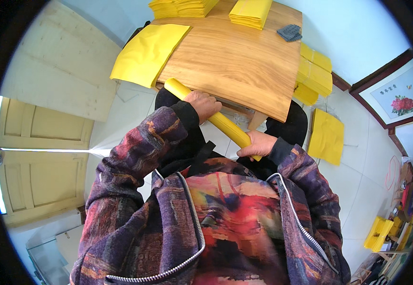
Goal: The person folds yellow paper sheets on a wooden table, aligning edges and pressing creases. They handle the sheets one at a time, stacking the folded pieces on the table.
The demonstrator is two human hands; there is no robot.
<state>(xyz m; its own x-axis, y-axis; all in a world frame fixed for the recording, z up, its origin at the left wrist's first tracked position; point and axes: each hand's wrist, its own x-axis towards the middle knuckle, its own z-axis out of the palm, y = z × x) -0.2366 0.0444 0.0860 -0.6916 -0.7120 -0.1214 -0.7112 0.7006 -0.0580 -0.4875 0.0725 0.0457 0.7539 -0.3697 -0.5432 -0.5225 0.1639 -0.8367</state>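
Observation:
A yellow roll (223,124), which looks like rolled-up sheets, lies slantwise above my lap in front of the table. My left hand (203,105) is wrapped round its upper left part. Near the lower right end, my right hand (258,144) grips it with the thumb along the side. A yellow sheet or thin stack of sheets (152,52) lies at the table's left edge, partly overhanging it. Two thicker stacks of yellow sheets sit at the far side, one at the left (183,7) and one near the middle (250,13).
The wooden table (235,57) stands before me, with a grey cloth (289,33) at its far right corner. Yellow bundles (315,71) are piled on the right, beside another yellow stack (326,136). A framed flower picture (396,90) stands at the right wall; shelves hold assorted items.

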